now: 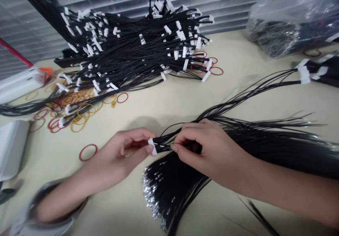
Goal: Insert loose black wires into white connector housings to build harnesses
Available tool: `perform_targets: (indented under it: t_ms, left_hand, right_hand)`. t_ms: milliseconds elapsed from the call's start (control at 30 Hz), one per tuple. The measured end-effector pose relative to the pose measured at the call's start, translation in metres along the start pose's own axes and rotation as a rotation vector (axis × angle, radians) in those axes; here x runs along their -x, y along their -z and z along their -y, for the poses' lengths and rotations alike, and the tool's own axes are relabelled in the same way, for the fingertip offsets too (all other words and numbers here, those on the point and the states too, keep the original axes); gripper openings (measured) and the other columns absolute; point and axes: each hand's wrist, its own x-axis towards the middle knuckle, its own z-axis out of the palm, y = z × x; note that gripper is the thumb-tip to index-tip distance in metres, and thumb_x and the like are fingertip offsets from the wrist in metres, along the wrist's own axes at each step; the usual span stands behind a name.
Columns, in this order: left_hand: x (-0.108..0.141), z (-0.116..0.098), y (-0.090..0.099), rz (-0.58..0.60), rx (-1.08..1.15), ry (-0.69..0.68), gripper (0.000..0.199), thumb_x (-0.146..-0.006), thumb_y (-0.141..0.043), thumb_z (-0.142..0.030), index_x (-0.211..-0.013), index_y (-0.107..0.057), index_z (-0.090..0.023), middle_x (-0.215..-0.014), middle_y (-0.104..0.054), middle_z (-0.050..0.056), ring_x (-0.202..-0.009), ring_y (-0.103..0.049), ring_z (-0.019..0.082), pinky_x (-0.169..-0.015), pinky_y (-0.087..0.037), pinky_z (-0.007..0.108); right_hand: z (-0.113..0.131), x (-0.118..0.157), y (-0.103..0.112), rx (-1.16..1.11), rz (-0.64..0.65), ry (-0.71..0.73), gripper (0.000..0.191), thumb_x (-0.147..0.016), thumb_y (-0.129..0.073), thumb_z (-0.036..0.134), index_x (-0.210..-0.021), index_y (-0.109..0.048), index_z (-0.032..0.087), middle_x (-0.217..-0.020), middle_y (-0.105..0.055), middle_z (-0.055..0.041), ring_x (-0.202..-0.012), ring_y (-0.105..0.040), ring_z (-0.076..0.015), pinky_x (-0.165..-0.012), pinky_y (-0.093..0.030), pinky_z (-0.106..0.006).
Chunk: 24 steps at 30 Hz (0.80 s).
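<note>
My left hand (120,154) pinches a small white connector housing (152,146) between thumb and fingers. Several black wires run out of its right side. My right hand (203,144) is closed, thumb against forefinger, on a thin black wire (167,146) just right of the housing; its fingers partly hide the wire. The wires lead up and right to another white connector (303,71). Beneath my right hand lies a thick bundle of loose black wires (174,183), with shiny metal terminals (152,193) fanned out at the left end.
A tall pile of black cables (132,45) with white connectors lies by the blinds (225,3). Red and yellow rubber bands (82,112) are scattered before it. A clear plastic bag (286,20) stands at back right; white boxes (12,147) are at left.
</note>
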Motion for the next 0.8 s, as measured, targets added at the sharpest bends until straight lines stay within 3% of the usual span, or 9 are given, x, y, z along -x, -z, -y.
perform_targets:
  t_ms: [200,467,800]
  left_hand:
    - [0.0005,0.0015,-0.0004,-0.029,-0.032,-0.018,0.016,-0.083,-0.050,-0.027,-0.092,-0.062,-0.022,-0.071,-0.059,-0.003,-0.065,-0.053,0.008,-0.057,-0.041,0.015]
    - [-0.0004,0.0047,-0.0037,-0.033,-0.060,-0.102,0.019,-0.084,-0.051,-0.022,-0.099,-0.063,-0.024,-0.074,-0.063,-0.003,-0.068,-0.057,0.008,-0.059,-0.044,0.014]
    - [0.0007,0.0048,-0.0036,-0.037,-0.093,-0.093,0.021,-0.083,-0.051,-0.022,-0.099,-0.064,-0.022,-0.071,-0.063,-0.002,-0.063,-0.056,0.009,-0.055,-0.044,0.016]
  right_hand:
    - [0.0008,-0.0003,0.0003,-0.003,-0.015,-0.013,0.015,-0.079,-0.052,0.017,-0.064,-0.055,0.019,-0.061,-0.055,0.0079,-0.057,-0.045,-0.0064,-0.064,-0.027,-0.026]
    - [0.0018,0.0004,-0.0006,-0.003,0.002,-0.004,0.014,-0.081,-0.051,0.019,-0.067,-0.055,0.020,-0.064,-0.056,0.0085,-0.058,-0.046,-0.0064,-0.065,-0.026,-0.026]
    - [0.0034,0.0001,-0.0029,0.031,-0.012,0.042,0.012,-0.079,-0.053,0.019,-0.068,-0.057,0.019,-0.066,-0.057,0.0084,-0.060,-0.048,-0.0064,-0.064,-0.024,-0.028]
